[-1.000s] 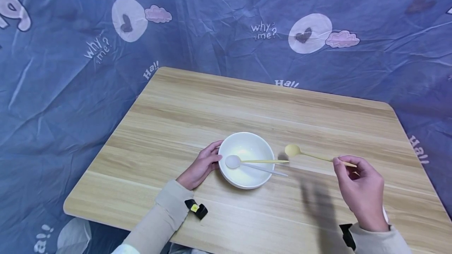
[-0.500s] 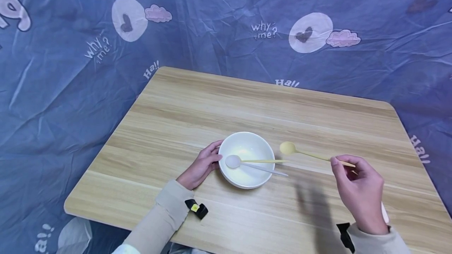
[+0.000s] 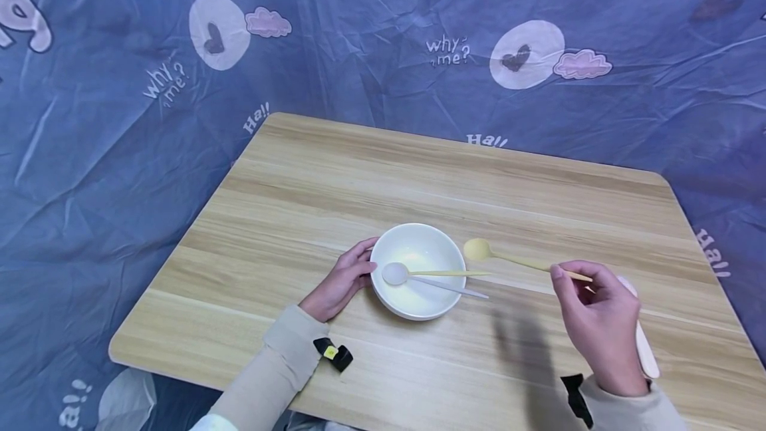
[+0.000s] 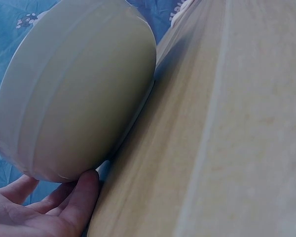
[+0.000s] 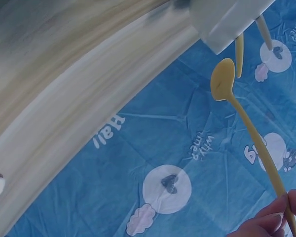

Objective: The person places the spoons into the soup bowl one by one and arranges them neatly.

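Note:
A white bowl (image 3: 419,245) stands on the wooden table, and my left hand (image 3: 341,283) grips its left side, thumb at the rim. In the left wrist view the fingers (image 4: 81,197) press against the bowl's outer wall. Inside lie a whitish spoon (image 3: 395,275) and a yellow spoon (image 3: 445,274), their handles sticking out over the right rim. The whitish one covers the yellow one's head. My right hand (image 3: 604,324) pinches another yellow spoon (image 3: 477,249) by its handle end, its head just right of the bowl's rim.
A white handled utensil (image 3: 646,351) lies on the table (image 3: 359,171), partly hidden behind my right hand. Blue printed cloth (image 3: 359,38) hangs behind and to the sides of the table.
My right hand has moved a little left, bringing the yellow spoon's head closer to the bowl. More of the white utensil behind the hand shows now. The left hand and bowl stay put.

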Demonstrator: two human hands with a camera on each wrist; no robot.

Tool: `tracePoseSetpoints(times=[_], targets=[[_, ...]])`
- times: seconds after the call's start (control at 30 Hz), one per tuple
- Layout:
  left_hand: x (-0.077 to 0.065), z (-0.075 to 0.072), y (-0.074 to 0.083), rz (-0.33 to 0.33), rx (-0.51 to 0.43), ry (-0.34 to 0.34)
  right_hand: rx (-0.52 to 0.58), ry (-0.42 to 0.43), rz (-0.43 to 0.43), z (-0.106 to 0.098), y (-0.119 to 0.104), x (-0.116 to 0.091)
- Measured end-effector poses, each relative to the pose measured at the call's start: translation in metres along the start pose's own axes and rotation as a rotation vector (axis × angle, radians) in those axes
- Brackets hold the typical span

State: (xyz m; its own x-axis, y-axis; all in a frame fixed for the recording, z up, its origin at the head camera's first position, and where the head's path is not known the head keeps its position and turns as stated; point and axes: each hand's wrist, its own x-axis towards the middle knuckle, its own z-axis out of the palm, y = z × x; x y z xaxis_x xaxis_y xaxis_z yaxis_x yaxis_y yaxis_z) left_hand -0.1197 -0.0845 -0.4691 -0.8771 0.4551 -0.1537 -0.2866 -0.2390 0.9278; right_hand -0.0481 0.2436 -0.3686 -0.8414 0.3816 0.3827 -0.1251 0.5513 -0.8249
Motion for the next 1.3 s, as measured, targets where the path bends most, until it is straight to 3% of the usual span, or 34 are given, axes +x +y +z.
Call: tracePoseSetpoints(times=[0.17, 1.0, 1.3], targets=[[0.0, 0.0, 0.0, 0.001, 0.001, -0.001, 0.009, -0.022, 0.036, 0.005, -0.001, -0.004], [0.0, -0.001, 0.001, 0.009, -0.004, -0.011, 0.074, -0.189, -0.064, 0.04, -0.008, -0.02], [0.0, -0.001, 0.001, 0.009, -0.001, -0.012, 0.079, -0.25, -0.051, 0.051, -0.011, -0.024]])
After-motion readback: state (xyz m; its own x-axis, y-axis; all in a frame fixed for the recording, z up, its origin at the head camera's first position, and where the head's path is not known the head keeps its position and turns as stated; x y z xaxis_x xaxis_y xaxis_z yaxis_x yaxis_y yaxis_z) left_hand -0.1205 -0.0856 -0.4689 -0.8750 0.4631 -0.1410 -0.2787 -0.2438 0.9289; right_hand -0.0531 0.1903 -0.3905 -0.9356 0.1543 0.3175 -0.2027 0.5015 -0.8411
